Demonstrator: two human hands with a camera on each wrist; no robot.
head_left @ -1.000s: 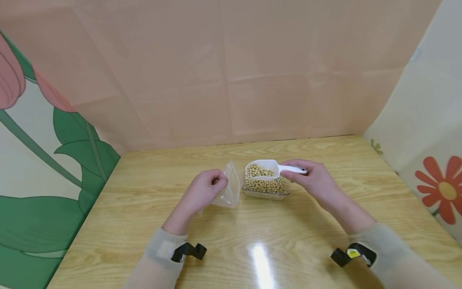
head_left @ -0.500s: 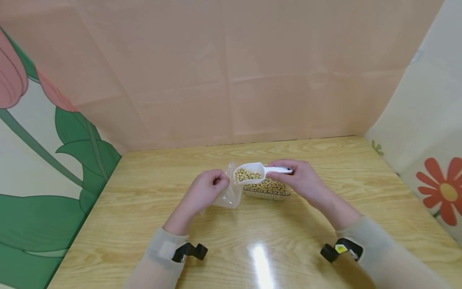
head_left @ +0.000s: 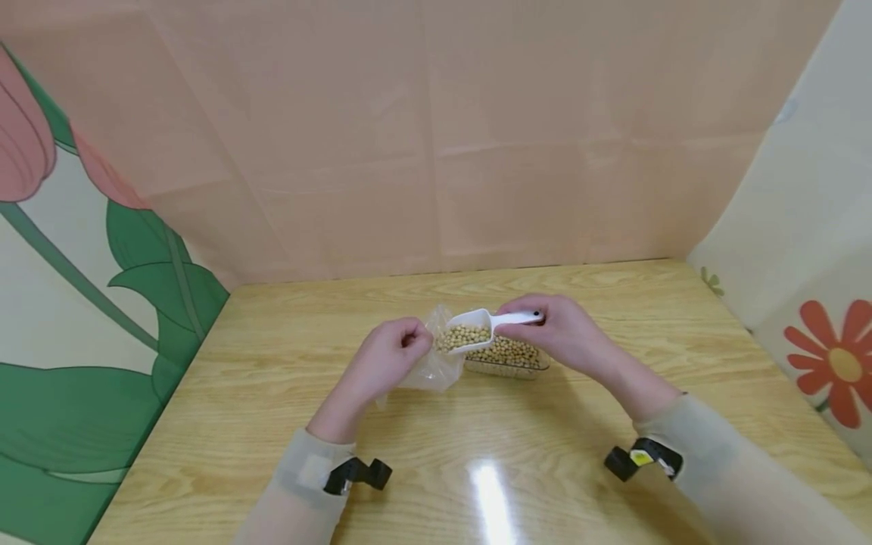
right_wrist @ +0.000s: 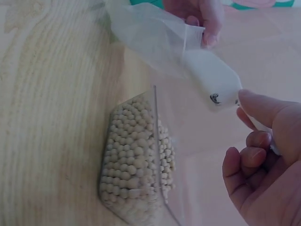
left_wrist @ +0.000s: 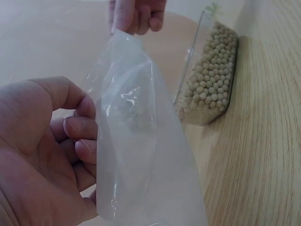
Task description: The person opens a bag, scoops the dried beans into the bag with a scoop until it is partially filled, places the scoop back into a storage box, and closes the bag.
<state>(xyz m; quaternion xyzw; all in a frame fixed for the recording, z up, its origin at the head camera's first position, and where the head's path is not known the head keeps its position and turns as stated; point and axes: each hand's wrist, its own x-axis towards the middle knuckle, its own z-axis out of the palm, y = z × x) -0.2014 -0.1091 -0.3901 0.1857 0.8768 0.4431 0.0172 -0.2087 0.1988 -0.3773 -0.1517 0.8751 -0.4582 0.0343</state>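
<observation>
Both hands have their fingers curled: the left hand [head_left: 390,352] pinches the upper edge of a clear plastic bag [head_left: 436,375], and the right hand [head_left: 562,329] grips the handle of a white scoop [head_left: 481,318] between thumb and fingers. Well in from the left and right edges of the surface [head_left: 272,424], nearer its far edge, the scoop tilts slightly down toward the bag, its lip seemingly within the bag's mouth. Round pale beans [head_left: 465,337] lie in its bowl. Just beyond stands a clear container [head_left: 507,371], with more beans inside.

Being thin and limp, the bag will probably fold under a nudge and weigh almost nothing; it is best pinched at the rim, leaving the mouth wide. The scoop looks like light, stiff plastic, front-heavy with its load, so a firm hold on the handle close to the bowl should curb any twist. Dry and smooth, the beans will likely roll at a small tilt and could spill past the lip. The container seems rigid, best held by its walls.
</observation>
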